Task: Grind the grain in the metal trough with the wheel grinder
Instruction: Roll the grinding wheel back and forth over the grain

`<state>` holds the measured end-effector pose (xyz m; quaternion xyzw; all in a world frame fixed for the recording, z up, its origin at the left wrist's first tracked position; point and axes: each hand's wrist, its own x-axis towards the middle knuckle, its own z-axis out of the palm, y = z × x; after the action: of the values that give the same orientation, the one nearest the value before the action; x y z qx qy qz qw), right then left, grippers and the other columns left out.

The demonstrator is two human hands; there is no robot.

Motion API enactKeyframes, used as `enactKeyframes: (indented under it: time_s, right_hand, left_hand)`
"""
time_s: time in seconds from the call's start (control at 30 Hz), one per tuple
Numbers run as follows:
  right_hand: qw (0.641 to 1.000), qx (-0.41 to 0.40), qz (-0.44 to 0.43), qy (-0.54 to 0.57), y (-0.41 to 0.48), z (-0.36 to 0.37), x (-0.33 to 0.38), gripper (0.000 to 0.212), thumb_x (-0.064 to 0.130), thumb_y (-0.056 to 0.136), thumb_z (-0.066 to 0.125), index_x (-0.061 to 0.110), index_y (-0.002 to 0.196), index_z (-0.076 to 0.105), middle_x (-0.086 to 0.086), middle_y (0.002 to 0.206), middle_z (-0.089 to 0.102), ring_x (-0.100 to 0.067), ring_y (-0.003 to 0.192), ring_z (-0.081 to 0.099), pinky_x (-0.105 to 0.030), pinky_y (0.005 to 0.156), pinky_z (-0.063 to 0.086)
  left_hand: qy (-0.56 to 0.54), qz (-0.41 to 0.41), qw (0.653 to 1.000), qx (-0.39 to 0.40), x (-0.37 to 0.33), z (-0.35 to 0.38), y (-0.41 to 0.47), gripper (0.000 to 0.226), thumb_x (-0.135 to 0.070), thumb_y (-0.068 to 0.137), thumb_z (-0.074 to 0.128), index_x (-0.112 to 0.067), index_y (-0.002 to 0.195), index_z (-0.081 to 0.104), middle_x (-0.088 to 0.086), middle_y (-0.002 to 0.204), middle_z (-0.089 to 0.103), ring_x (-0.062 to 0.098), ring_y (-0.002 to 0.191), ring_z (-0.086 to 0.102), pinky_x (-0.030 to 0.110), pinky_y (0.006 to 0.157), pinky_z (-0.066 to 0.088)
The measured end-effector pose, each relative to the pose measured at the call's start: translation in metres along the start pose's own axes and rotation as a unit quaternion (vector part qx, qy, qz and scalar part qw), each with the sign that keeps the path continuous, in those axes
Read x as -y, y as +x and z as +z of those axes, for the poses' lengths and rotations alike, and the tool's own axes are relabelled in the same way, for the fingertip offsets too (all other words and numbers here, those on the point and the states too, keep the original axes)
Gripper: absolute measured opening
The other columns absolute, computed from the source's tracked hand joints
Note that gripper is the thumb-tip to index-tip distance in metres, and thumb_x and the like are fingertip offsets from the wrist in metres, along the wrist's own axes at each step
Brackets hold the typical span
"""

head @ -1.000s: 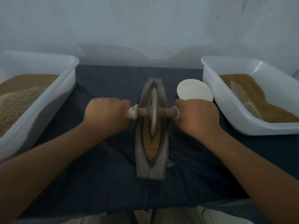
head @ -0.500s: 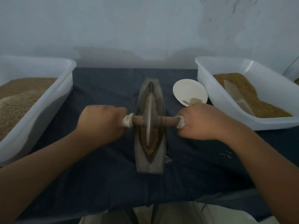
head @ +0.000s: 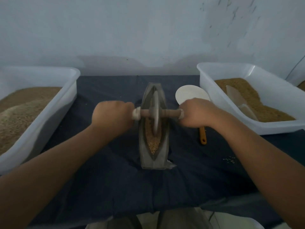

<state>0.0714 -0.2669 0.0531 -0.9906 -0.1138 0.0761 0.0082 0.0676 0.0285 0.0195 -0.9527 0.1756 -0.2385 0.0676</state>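
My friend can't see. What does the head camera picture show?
A left hand and a right hand grip the handle ends of a wheel grinder, its wheel standing in a metal trough of grain on a dark cloth. A left tub and right tub hold more grain.

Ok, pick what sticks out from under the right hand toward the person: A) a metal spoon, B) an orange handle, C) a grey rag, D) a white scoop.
B: an orange handle pokes out from under the right hand, which grips the wheel grinder, and lies on the dark cloth.
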Motion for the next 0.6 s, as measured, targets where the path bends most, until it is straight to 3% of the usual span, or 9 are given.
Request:
enactKeyframes:
  time_s: [0.07, 0.13, 0.17, 0.2, 0.3, 0.4, 0.5, 0.6]
  right_hand:
    - [0.998, 0.048, -0.043, 0.026, -0.038, 0.004, 0.003, 0.026, 0.054, 0.071, 0.053, 0.030, 0.070, 0.062, 0.010, 0.064, 0.066, -0.010, 0.057, 0.062, -0.031, 0.051, 0.048]
    - [0.996, 0.044, -0.071, 0.025, -0.058, 0.010, 0.005, 0.033, 0.060, 0.063, 0.042, 0.034, 0.073, 0.060, 0.022, 0.071, 0.065, -0.009, 0.054, 0.059, -0.032, 0.049, 0.044]
    - [0.997, 0.038, -0.068, 0.025, -0.058, 0.014, 0.005, 0.037, 0.061, 0.063, 0.040, 0.029, 0.069, 0.058, 0.013, 0.067, 0.065, -0.008, 0.054, 0.057, -0.033, 0.050, 0.043]
    - [0.998, 0.027, -0.055, 0.014, -0.053, 0.016, 0.005, 0.038, 0.060, 0.067, 0.042, 0.025, 0.067, 0.056, 0.006, 0.063, 0.063, -0.007, 0.055, 0.057, -0.032, 0.050, 0.042]
    - [0.996, -0.085, -0.003, -0.033, -0.012, 0.016, 0.003, 0.027, 0.048, 0.085, 0.052, 0.027, 0.069, 0.058, 0.005, 0.066, 0.061, -0.012, 0.062, 0.059, -0.032, 0.056, 0.048]
    - [0.975, -0.210, 0.027, -0.061, 0.028, 0.009, 0.002, 0.027, 0.039, 0.085, 0.051, 0.026, 0.062, 0.049, 0.005, 0.062, 0.055, -0.017, 0.057, 0.055, -0.030, 0.053, 0.043]
    - [0.973, -0.213, 0.025, -0.082, 0.035, 0.000, 0.003, 0.025, 0.037, 0.086, 0.053, 0.028, 0.063, 0.046, 0.003, 0.066, 0.056, -0.022, 0.062, 0.059, -0.036, 0.058, 0.051]
    - [0.987, -0.154, 0.006, -0.049, 0.010, 0.006, 0.004, 0.024, 0.033, 0.090, 0.059, 0.027, 0.067, 0.055, 0.004, 0.069, 0.060, -0.019, 0.067, 0.063, -0.043, 0.069, 0.058]
  left_hand:
    - [-0.027, 0.072, 0.995, -0.058, 0.007, -0.011, -0.031, 0.039, -0.038, 0.079, 0.065, -0.027, 0.070, 0.029, -0.007, 0.052, 0.036, 0.025, 0.039, 0.036, 0.024, 0.048, 0.025]
    - [-0.059, 0.111, 0.988, -0.087, 0.011, -0.016, -0.047, 0.035, -0.037, 0.077, 0.063, -0.028, 0.069, 0.030, -0.003, 0.049, 0.042, 0.027, 0.035, 0.040, 0.024, 0.048, 0.023]
    - [-0.063, 0.111, 0.988, -0.087, 0.011, -0.014, -0.047, 0.034, -0.037, 0.077, 0.063, -0.028, 0.068, 0.031, -0.001, 0.049, 0.045, 0.028, 0.035, 0.042, 0.025, 0.049, 0.023]
    - [-0.059, 0.100, 0.990, -0.081, 0.010, -0.011, -0.042, 0.036, -0.036, 0.079, 0.064, -0.027, 0.068, 0.032, 0.000, 0.049, 0.046, 0.028, 0.035, 0.044, 0.025, 0.049, 0.024]
    - [-0.020, 0.039, 0.998, -0.054, 0.008, 0.006, -0.003, 0.042, -0.039, 0.089, 0.067, -0.026, 0.067, 0.033, -0.001, 0.054, 0.052, 0.030, 0.043, 0.055, 0.026, 0.051, 0.029]
    - [-0.040, -0.027, 0.999, -0.003, 0.009, 0.019, 0.039, 0.039, -0.043, 0.094, 0.058, -0.025, 0.067, 0.035, -0.003, 0.059, 0.046, 0.030, 0.054, 0.055, 0.030, 0.056, 0.037]
    - [-0.054, -0.058, 0.997, 0.018, 0.002, 0.017, 0.043, 0.040, -0.041, 0.094, 0.056, -0.025, 0.064, 0.035, -0.006, 0.060, 0.042, 0.026, 0.054, 0.045, 0.031, 0.057, 0.041]
    - [-0.042, -0.041, 0.998, 0.000, -0.001, 0.007, 0.006, 0.043, -0.042, 0.094, 0.057, -0.024, 0.064, 0.033, -0.006, 0.057, 0.045, 0.026, 0.049, 0.045, 0.029, 0.051, 0.039]
